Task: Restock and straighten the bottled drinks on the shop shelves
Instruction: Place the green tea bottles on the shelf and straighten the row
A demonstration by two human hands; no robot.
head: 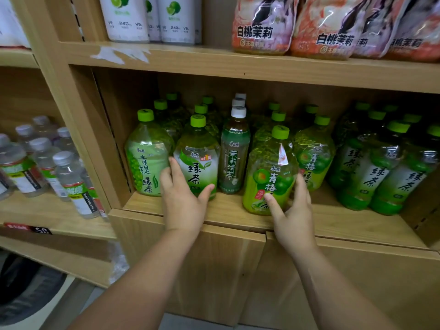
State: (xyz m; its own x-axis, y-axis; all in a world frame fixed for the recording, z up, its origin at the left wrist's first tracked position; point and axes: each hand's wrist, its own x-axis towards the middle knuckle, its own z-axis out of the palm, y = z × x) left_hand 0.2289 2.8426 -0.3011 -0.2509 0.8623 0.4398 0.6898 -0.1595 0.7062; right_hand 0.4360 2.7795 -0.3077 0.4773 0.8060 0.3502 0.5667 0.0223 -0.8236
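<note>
Head view: the left hand (183, 198) cups the green tea bottle (197, 160) low down, its fingers (175, 167) wrapped round the left flank and the thumb on the right. The right hand (294, 213) clasps the plum tea bottle (270, 172), thumb across the label and fingers curled round the right flank. Both bottles stand on the shelf (233, 210) just beyond the fingertips, the plum one nearest the front lip; a hasty pull could tip it over that lip, and a sideways nudge could topple the slim jasmine tea bottle (234, 153) between the two thumbs.
</note>
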